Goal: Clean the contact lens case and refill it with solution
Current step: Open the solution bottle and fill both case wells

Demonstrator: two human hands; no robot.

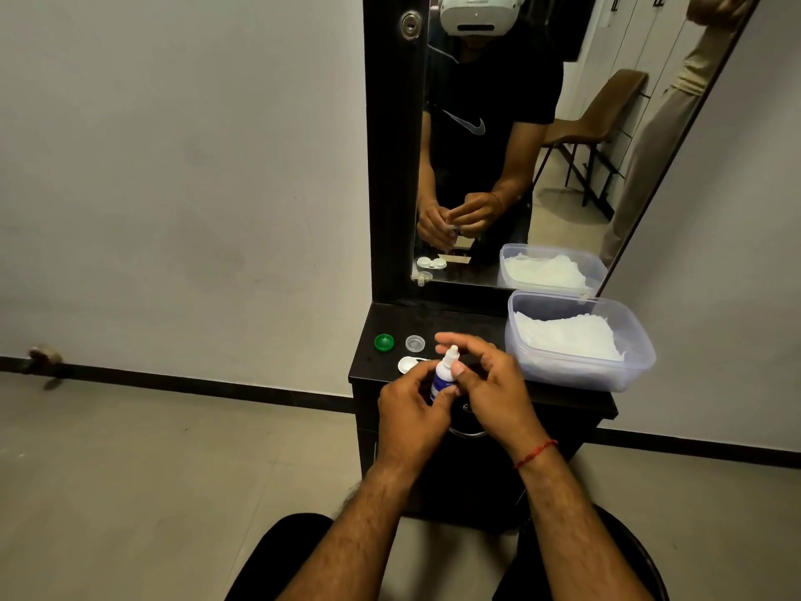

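Left hand (411,409) grips solution bottle (442,377) | right hand (490,383) loose, thumb at nozzle | lens case (407,364) — near shelf (368,362) front edge

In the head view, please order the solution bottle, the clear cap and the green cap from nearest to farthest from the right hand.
1. solution bottle, against the thumb of the right hand, gripped by the left hand.
2. clear cap, on the dresser top, left of the bottle.
3. green cap, farther left still.

Small white solution bottle (443,375) upright near apparently uncapped lens case (408,364).
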